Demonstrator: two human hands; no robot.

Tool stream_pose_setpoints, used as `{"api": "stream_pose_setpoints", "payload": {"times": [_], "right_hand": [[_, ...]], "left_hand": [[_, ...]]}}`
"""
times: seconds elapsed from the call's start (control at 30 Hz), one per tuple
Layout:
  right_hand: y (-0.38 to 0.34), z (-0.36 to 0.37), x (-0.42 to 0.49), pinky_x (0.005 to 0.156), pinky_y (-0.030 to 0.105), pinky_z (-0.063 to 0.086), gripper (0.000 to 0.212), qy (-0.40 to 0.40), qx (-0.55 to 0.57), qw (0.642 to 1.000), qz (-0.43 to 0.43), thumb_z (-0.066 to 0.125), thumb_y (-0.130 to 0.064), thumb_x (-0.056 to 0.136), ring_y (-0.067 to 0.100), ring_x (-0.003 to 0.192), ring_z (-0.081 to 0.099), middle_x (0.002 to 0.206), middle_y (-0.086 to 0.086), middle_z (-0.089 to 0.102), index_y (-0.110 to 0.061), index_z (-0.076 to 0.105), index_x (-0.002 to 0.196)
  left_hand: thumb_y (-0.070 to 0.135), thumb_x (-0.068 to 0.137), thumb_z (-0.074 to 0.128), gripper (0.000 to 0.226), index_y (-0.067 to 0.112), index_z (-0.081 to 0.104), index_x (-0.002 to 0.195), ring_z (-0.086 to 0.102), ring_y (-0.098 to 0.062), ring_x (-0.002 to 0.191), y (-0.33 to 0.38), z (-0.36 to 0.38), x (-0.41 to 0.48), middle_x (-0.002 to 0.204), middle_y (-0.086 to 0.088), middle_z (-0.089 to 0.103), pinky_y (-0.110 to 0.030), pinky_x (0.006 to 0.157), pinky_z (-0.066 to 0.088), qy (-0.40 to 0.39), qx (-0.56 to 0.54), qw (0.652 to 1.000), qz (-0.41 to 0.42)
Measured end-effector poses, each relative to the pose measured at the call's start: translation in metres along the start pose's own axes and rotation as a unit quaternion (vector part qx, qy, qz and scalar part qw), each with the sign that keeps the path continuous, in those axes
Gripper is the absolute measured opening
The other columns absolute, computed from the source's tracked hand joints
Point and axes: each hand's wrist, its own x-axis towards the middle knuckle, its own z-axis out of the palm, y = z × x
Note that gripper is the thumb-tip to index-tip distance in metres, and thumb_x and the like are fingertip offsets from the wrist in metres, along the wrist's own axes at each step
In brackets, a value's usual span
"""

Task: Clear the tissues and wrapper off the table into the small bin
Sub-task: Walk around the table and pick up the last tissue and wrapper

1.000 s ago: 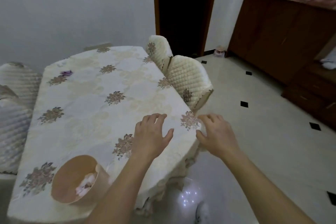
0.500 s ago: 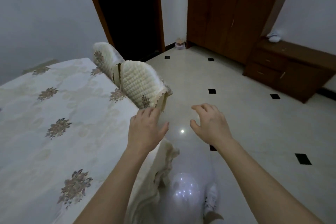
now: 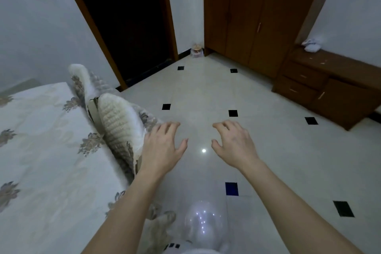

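Observation:
The table (image 3: 41,161) with its cream flowered cloth fills the left edge of the head view. No tissue, wrapper or bin shows on the part in sight. My left hand (image 3: 162,148) hovers past the table's right edge, over a chair back, fingers spread and holding nothing. To its right, my right hand (image 3: 234,144) floats above the floor, fingers loosely bent and empty.
Two quilted chairs (image 3: 117,121) stand tucked against the table's right side. A tiled floor (image 3: 268,150) with small black squares spreads ahead. A dark doorway (image 3: 123,22) lies straight on, with brown cabinets (image 3: 257,22) and a low drawer unit (image 3: 329,86) at right.
The view has swung right, away from the table; the small bin and the table's far end have left the frame. Both hands came off the table edge and now hover over the floor.

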Motion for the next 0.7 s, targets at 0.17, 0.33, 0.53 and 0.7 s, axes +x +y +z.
{"api": "stream_pose_setpoints", "payload": {"times": [0.17,0.33,0.53,0.7], "right_hand": [[0.028,0.003,0.058,0.082,0.042,0.049,0.044,0.019,0.002,1.000,-0.005,0.056,-0.035,0.080,0.031,0.103,0.059,0.108,0.007,0.064,-0.014,0.063,0.117],[0.050,0.015,0.125,0.083,0.043,0.049,0.044,0.012,-0.010,1.000,-0.013,0.057,-0.036,0.079,0.030,0.104,0.058,0.108,0.006,0.063,-0.015,0.062,0.118],[0.062,0.035,0.238,0.087,0.042,0.046,0.044,-0.006,-0.030,0.999,-0.037,0.062,-0.034,0.083,0.029,0.111,0.055,0.115,0.005,0.062,-0.017,0.061,0.123],[0.051,0.053,0.353,0.090,0.041,0.045,0.045,-0.026,-0.031,0.997,-0.059,0.059,-0.036,0.085,0.026,0.113,0.053,0.118,0.003,0.060,-0.019,0.059,0.126]], "left_hand": [[0.056,0.085,0.046,0.053,0.023,0.057,0.126,0.055,-0.025,0.110,-0.007,0.021,0.055,0.122,0.001,0.063,-0.042,0.088,0.049,-0.018,0.004,1.000,-0.021],[0.056,0.084,0.044,0.056,0.022,0.059,0.125,0.057,-0.024,0.112,-0.023,0.049,0.112,0.123,0.000,0.063,-0.042,0.086,0.050,-0.017,-0.003,0.999,-0.039],[0.057,0.083,0.041,0.058,0.019,0.061,0.123,0.059,-0.028,0.107,-0.082,0.080,0.202,0.118,-0.003,0.066,-0.041,0.080,0.050,0.003,0.008,0.997,-0.072],[0.055,0.084,0.046,0.055,0.019,0.061,0.123,0.058,-0.026,0.107,-0.137,0.103,0.295,0.117,-0.001,0.065,-0.042,0.084,0.051,0.011,0.000,0.994,-0.106]]}}
